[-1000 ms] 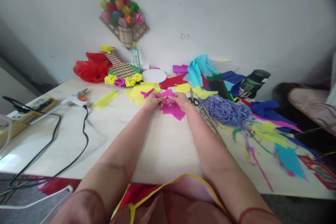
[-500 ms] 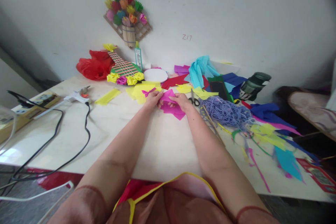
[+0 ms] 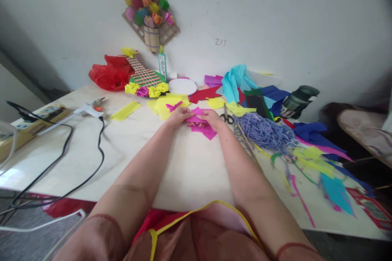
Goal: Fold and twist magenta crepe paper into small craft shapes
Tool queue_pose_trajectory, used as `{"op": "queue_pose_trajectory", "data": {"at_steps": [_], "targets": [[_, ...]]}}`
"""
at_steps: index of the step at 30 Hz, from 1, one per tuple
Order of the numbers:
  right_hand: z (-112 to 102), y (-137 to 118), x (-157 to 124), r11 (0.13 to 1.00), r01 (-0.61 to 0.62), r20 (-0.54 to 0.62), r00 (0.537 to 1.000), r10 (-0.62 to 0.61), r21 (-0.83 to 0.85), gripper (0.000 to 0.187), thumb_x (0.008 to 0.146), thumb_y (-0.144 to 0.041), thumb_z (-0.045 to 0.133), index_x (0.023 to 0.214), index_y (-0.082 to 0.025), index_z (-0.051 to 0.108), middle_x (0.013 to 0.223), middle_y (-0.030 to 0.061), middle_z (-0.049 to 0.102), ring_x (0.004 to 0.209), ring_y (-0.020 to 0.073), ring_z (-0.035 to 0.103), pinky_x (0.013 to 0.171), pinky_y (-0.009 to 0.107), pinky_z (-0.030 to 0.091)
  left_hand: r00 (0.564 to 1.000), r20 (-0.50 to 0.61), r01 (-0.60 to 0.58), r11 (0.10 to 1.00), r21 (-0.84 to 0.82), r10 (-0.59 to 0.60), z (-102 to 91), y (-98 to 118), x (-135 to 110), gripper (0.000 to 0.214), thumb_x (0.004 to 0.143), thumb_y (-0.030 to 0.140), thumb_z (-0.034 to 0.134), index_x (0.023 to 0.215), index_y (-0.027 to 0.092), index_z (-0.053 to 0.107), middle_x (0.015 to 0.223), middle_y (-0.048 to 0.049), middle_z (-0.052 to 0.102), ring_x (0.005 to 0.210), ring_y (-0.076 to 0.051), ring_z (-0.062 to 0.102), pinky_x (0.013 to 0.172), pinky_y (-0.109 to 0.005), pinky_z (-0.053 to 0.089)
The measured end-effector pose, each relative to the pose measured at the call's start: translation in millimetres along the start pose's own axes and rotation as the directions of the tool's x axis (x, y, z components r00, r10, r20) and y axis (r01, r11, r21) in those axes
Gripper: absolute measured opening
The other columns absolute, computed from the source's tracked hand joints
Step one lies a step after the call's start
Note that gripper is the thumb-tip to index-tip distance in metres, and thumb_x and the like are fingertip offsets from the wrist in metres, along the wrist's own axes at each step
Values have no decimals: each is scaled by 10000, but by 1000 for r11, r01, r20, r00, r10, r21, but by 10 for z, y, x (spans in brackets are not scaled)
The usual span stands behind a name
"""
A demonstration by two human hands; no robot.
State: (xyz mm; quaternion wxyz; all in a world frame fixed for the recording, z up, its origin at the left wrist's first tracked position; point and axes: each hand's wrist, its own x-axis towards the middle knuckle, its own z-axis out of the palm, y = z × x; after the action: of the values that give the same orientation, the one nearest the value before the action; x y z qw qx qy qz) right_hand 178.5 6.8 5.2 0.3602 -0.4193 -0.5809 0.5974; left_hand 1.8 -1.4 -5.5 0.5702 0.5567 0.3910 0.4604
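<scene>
Between my hands is a piece of magenta crepe paper (image 3: 197, 116), gripped at both sides. My left hand (image 3: 180, 116) pinches its left side, and my right hand (image 3: 212, 118) pinches the right. Another magenta paper piece (image 3: 209, 132) lies on the table just below them. A small twisted magenta paper bow (image 3: 174, 106) rests on the yellow paper (image 3: 163, 106) beyond my left hand. Black-handled scissors (image 3: 227, 118) lie close to the right of my right hand.
A tangle of blue-purple yarn (image 3: 263, 130) lies to the right, with coloured paper scraps around it. At left are a white glue gun (image 3: 90, 110), black cable and a power strip (image 3: 45, 116). A paper-flower guitar (image 3: 145, 74) and a green-lidded jar (image 3: 300, 101) stand farther back.
My hands have shifted on the magenta paper, which now looks flatter and more stretched sideways between them. The view has moved slightly; the other things stay put.
</scene>
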Motion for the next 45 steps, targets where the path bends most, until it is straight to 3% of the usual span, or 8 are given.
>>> {"op": "queue_pose_trajectory", "data": {"at_steps": [5,15,22,30,45], "targets": [[18,12,5,1000,9,-38,999,-8,24,195,677,-240,734,615,-135,582,466,6,624,378,95,539,399,188,424,1000,1,8,1000,14,-8,-25,-39,36,339,629,387,772,721,131,570,529,-15,642,478,-143,613,490,-245,500],[5,58,30,999,37,-75,997,-36,15,108,719,-172,658,631,-122,620,482,18,633,395,92,538,416,189,415,996,58,76,987,-144,-68,-56,-31,39,266,673,241,736,874,94,641,636,-50,694,602,-173,675,606,-275,551],[-5,56,42,993,46,-87,996,-37,109,38,702,-146,650,711,-109,656,466,12,624,383,93,529,401,184,401,994,87,77,970,-229,-58,-81,-13,29,272,683,151,689,940,68,661,691,-86,711,620,-179,684,630,-273,560],[-5,41,37,982,55,-85,996,-40,181,285,686,-92,610,955,-114,701,496,9,645,397,97,552,402,179,416,998,29,60,962,-266,-55,-72,16,10,251,693,88,643,942,69,669,671,-79,703,595,-177,680,576,-260,556],[-19,16,-3,990,41,-69,997,-32,134,271,641,-88,535,845,-113,712,454,2,616,406,108,547,444,201,420,997,22,74,970,-230,-71,-56,32,16,216,684,113,597,886,83,666,610,-65,684,611,-201,686,587,-297,562]]}}
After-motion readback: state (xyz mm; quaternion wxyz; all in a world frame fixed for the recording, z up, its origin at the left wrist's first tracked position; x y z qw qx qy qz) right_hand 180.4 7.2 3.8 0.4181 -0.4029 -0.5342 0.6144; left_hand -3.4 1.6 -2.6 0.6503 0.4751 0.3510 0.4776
